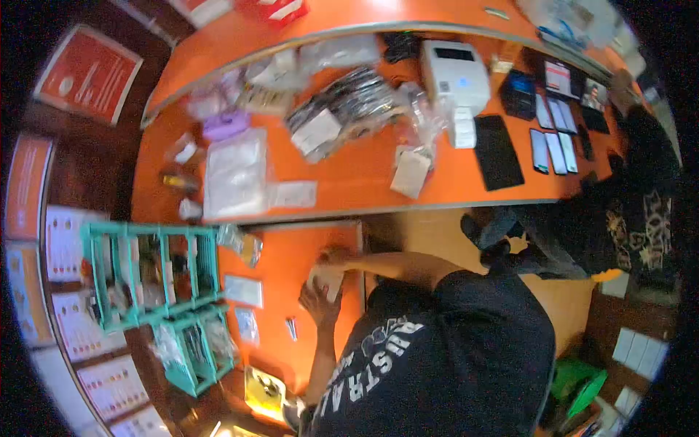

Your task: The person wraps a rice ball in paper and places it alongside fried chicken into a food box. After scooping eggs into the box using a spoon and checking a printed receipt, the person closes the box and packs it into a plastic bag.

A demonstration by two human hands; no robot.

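A pale, flat, roughly rectangular object (327, 282), too blurred to name, is held above the orange table in front of me. My left hand (318, 304) closes around its near lower side, with fingers partly wrapped over it. At its upper end my right hand (336, 260) grips it, smeared somewhat by motion. Close by lie two small slim items (292, 328) that I cannot identify. Further left are a light flat packet (244, 290), a small clear packet (247, 325) and a plastic bag with something yellowish inside (251, 250).
Teal racks (149, 277) with small items stand left. Beyond lies a longer orange counter (349, 178) holding plastic packages (342, 109), a white printer (457, 73), a black tablet (499, 153) and several phones (555, 151). Another person (626, 197) sits right. A yellow tray (263, 393) is below.
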